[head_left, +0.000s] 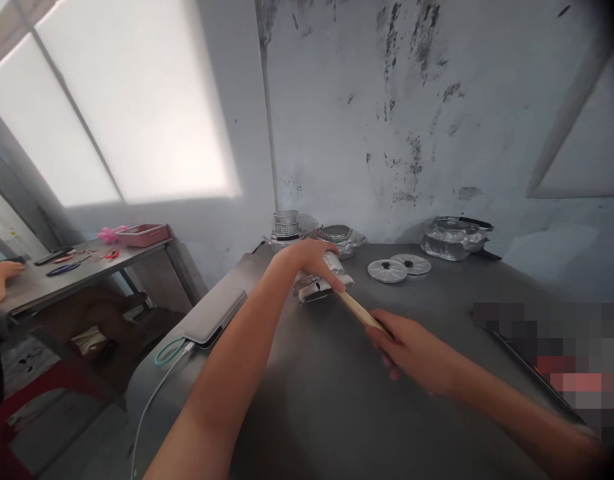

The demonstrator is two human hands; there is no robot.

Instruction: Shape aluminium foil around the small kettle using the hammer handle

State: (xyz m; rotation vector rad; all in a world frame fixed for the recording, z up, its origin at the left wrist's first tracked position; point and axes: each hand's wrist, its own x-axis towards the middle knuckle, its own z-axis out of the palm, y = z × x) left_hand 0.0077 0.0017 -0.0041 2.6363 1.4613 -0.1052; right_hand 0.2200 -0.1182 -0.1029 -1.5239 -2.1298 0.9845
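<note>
My right hand [404,350] is wrapped round a pale wooden handle [355,307] that slants up and left over the grey table [307,407]. At the far end of that handle, my left hand [314,259] is closed over a silvery, crumpled foil-covered object [331,281], its thumb close to the wood. A dark gap shows along the object's lower edge. My fingers hide much of it, and I cannot tell how the handle joins it.
Behind stand a perforated metal cup [286,223], a foil-covered pot [337,233], two round lids [387,271] and another foil-wrapped pot [451,239]. A grey case [214,317] with a cable lies left. A side table holds a pink basket [144,235]; another person's hand [1,280] rests there.
</note>
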